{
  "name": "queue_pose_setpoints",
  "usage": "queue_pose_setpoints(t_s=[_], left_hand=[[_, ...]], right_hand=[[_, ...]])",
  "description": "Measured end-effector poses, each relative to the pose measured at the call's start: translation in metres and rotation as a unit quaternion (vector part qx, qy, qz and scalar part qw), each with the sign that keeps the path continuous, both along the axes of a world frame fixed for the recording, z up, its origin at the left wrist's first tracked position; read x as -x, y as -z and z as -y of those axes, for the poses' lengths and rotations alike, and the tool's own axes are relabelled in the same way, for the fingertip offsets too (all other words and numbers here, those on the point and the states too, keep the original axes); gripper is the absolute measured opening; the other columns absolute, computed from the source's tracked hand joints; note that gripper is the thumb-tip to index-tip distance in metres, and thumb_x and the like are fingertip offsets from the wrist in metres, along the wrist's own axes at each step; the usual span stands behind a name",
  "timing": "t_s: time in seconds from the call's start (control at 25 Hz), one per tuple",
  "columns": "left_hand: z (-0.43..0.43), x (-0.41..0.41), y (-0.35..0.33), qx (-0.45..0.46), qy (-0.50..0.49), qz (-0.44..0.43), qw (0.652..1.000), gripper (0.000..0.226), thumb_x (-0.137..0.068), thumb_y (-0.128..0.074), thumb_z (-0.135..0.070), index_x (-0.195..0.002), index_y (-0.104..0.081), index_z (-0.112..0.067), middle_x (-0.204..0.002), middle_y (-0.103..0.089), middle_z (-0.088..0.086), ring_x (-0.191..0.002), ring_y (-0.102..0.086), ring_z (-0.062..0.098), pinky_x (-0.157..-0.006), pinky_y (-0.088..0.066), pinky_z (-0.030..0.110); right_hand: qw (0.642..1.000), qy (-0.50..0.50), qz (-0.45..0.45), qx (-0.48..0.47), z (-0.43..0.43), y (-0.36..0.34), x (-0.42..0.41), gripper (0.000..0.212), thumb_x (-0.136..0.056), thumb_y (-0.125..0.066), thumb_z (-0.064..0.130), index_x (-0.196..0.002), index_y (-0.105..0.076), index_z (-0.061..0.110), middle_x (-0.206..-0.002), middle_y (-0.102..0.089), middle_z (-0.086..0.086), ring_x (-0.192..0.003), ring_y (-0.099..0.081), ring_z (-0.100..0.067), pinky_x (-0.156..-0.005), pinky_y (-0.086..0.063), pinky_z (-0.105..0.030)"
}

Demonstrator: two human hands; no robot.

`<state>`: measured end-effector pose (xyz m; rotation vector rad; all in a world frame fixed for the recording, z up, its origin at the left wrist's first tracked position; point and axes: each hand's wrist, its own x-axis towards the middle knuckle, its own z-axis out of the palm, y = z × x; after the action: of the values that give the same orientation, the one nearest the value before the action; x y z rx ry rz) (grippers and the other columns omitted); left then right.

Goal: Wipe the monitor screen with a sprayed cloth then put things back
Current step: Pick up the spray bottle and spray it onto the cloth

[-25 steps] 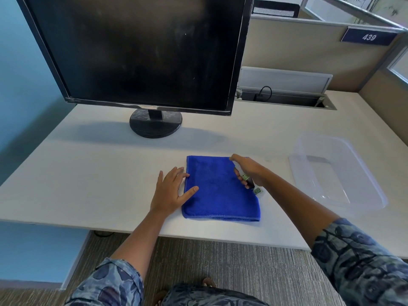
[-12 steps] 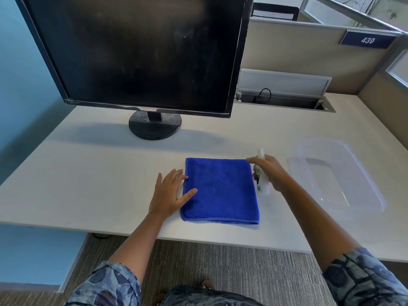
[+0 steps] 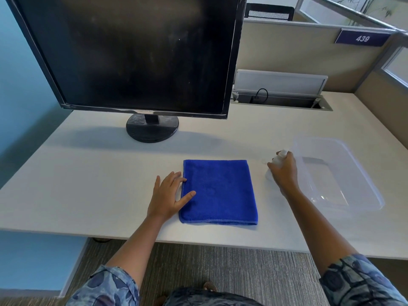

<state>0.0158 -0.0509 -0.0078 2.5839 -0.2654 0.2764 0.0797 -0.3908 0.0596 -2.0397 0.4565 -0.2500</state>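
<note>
Head view: rests the left hand (image 3: 167,193) flat on the desk (image 3: 88,173), fingers straight and spread, thumb and fingertips on the left edge of the folded blue cloth (image 3: 218,191) lying between the two hands. Grips a small clear spray bottle (image 3: 279,157) upright in the right hand (image 3: 284,171), fingers curled round it, with a clear plastic tub (image 3: 353,151) just right of that hand. Faces a dark monitor (image 3: 132,51) beyond the left hand.
</note>
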Motion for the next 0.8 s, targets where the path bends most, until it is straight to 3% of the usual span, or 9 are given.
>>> queue_pose_setpoints(t_s=[0.2, 0.32, 0.44, 0.6, 0.8], left_hand=[[-0.001, -0.001, 0.001, 0.000, 0.001, -0.001, 1.000, 0.077, -0.082, -0.026, -0.079, -0.122, -0.056, -0.020, -0.140, -0.050, 0.004, -0.132, -0.042, 0.022, -0.114, -0.016, 0.057], [-0.001, -0.001, 0.001, 0.001, 0.003, -0.001, 1.000, 0.078, -0.082, -0.026, -0.079, -0.122, -0.056, -0.019, -0.140, -0.050, 0.004, -0.132, -0.042, 0.022, -0.114, -0.015, 0.057], [0.000, -0.001, 0.001, -0.002, 0.002, -0.003, 1.000, 0.079, -0.081, -0.027, -0.080, -0.122, -0.056, -0.019, -0.140, -0.050, 0.004, -0.132, -0.042, 0.022, -0.115, -0.015, 0.057], [0.000, 0.000, -0.001, -0.007, 0.004, -0.002, 1.000, 0.079, -0.081, -0.027, -0.080, -0.122, -0.056, -0.018, -0.139, -0.050, 0.004, -0.131, -0.042, 0.022, -0.115, -0.015, 0.056], [0.000, 0.001, -0.002, -0.021, 0.006, 0.000, 1.000, 0.077, -0.082, -0.029, -0.078, -0.122, -0.056, -0.018, -0.138, -0.050, 0.003, -0.131, -0.042, 0.021, -0.114, -0.016, 0.055]], right_hand=[[0.998, 0.002, 0.049, 0.036, -0.002, 0.001, 0.013, 0.050, -0.079, -0.073, 0.013, -0.122, -0.049, 0.008, -0.114, -0.055, -0.008, -0.100, -0.053, -0.023, -0.087, -0.049, -0.042], [0.999, -0.007, 0.028, 0.038, -0.001, 0.003, 0.018, 0.052, -0.080, -0.073, 0.014, -0.125, -0.047, 0.007, -0.111, -0.057, -0.010, -0.096, -0.054, -0.023, -0.080, -0.049, -0.037], [0.998, -0.029, -0.007, 0.050, 0.000, 0.006, 0.023, 0.061, -0.081, -0.072, 0.015, -0.133, -0.041, 0.007, -0.121, -0.056, -0.016, -0.098, -0.052, -0.022, -0.081, -0.046, -0.034], [0.997, -0.050, -0.016, 0.056, 0.001, 0.004, 0.034, 0.075, -0.082, -0.070, 0.010, -0.145, -0.028, 0.011, -0.128, -0.056, -0.018, -0.113, -0.054, -0.032, -0.084, -0.042, -0.032], [0.985, -0.106, -0.017, 0.138, -0.002, 0.003, 0.057, 0.076, -0.084, -0.068, 0.008, -0.145, -0.023, 0.004, -0.128, -0.055, -0.022, -0.108, -0.057, -0.039, -0.079, -0.045, -0.035]])
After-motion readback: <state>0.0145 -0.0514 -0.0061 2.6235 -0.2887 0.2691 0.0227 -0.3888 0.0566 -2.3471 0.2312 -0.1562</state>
